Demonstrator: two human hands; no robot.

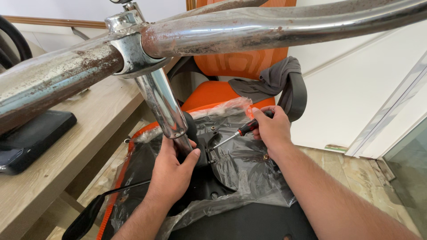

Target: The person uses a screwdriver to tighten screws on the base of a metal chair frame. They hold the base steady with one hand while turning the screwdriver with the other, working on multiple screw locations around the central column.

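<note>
Steadying black column base with left hand fingers wrapped closed around it, right hand clenched on red-and-black screwdriver, tip at screw on plastic-wrapped black seat plate; best kept square, pressed firmly.

Red-and-black screwdriver lay slanted at frame centre, tip down-left against black plastic-wrapped seat base; rusty chrome post stood upright just left.

Bright, even daylight fills the room. Glare streaks the rusty chrome bars, which bow with wide-angle distortion. Shadows stay soft.
</note>
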